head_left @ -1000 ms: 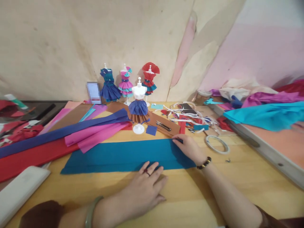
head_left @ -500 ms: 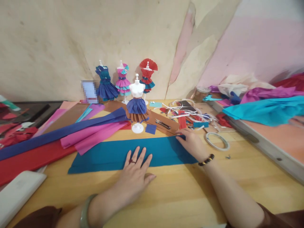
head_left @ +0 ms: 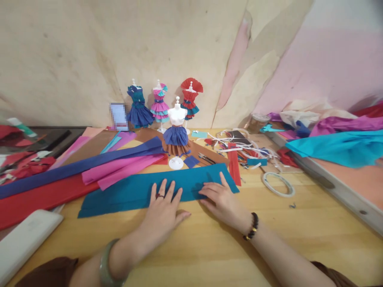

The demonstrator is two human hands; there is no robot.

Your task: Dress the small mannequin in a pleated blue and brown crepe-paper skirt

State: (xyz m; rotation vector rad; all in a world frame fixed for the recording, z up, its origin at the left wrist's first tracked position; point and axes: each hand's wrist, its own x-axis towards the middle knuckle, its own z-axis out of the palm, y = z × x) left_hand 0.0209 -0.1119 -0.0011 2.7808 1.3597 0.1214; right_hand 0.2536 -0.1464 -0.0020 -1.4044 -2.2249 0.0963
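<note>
A long teal sheet (head_left: 125, 191), which looks like crepe paper, lies flat across the wooden table in front of me. My left hand (head_left: 164, 207) rests palm down on its near edge with fingers spread. Near the sheet's right end is my right hand (head_left: 220, 201), its fingers loosely bent and apart over the near edge, index finger extended. Just beyond the sheet stands a small white dress form (head_left: 177, 115) wearing a ruffled blue and brown skirt (head_left: 176, 137). Beside its base lie a small blue square (head_left: 191, 161) and thread snips (head_left: 207, 158).
Dressed mini forms (head_left: 137, 105) stand along the wall beside a propped phone (head_left: 119, 116). Coloured paper strips (head_left: 44, 171) cover the left side. A tape roll (head_left: 278, 184) and scraps (head_left: 239, 143) lie right, next to a raised ledge (head_left: 332, 183). A white box-like object (head_left: 30, 239) sits near left.
My right hand has left the sheet's far right edge and moved left and nearer. The sheet's right end has shifted, showing more of a red strip. My left hand stays on the sheet.
</note>
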